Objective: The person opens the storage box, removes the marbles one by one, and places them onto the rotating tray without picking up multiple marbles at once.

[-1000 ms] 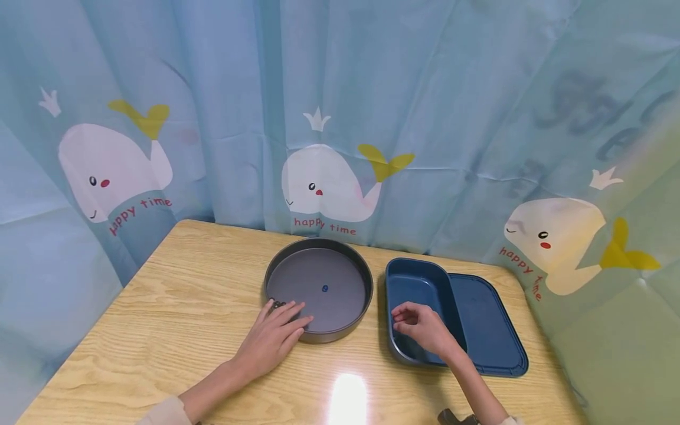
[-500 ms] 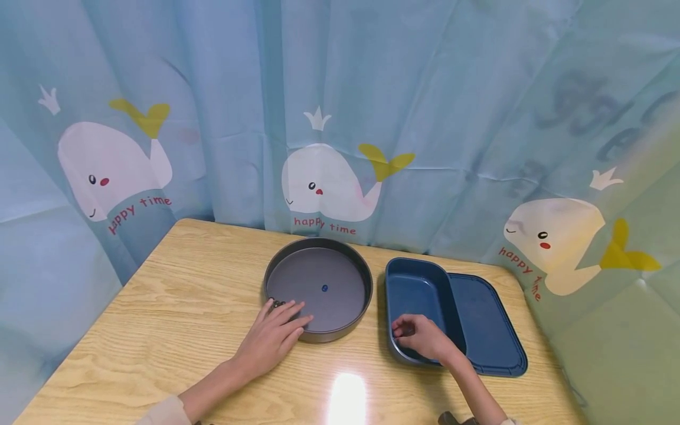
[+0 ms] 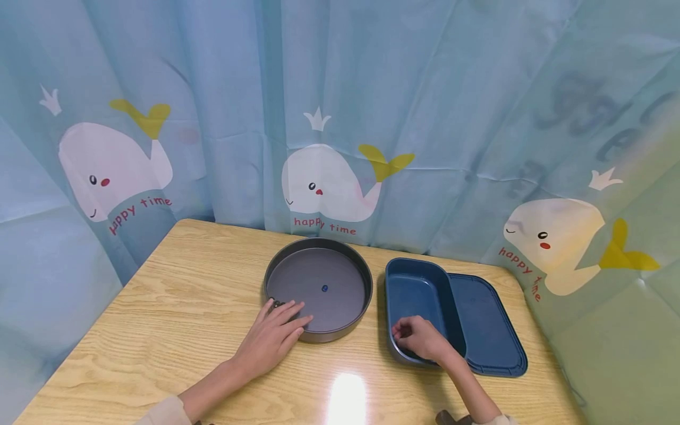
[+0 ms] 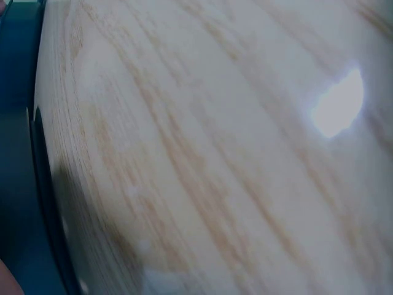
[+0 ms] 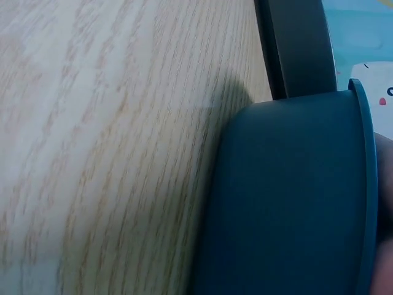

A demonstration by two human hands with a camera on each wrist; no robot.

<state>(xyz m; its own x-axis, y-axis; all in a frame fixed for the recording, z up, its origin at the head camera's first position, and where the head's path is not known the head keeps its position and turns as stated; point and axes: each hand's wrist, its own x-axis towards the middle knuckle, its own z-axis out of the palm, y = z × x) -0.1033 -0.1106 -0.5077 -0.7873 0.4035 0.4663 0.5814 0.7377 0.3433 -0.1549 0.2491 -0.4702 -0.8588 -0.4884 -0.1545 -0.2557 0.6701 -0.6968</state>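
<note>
A round dark grey pan (image 3: pixel 345 289) stands mid-table with a tiny blue piece (image 3: pixel 325 288) on its bottom. My left hand (image 3: pixel 271 342) rests over its near-left rim, fingers extended inward. Several tiny dark pieces (image 3: pixel 277 303) show beside its fingertips. A deep blue rectangular box (image 3: pixel 425 277) stands to the right of the pan. Inside its near-left part is my right hand (image 3: pixel 422 337), fingers curled and fingertips close together; anything between them is hidden. In the right wrist view, the box's outer wall (image 5: pixel 288 196) covers most of that hand.
A flat blue lid (image 3: pixel 491 324) lies on the wooden table (image 3: pixel 175 295) against the box's right side. A blue whale-print curtain (image 3: pixel 228 118) hangs behind and on both sides. A bright light reflection (image 3: pixel 347 398) falls on the front of the table.
My right hand has moved down into the near part of the blue box, and its fingertips have come closer together. The left hand, pan and lid look unmoved.
</note>
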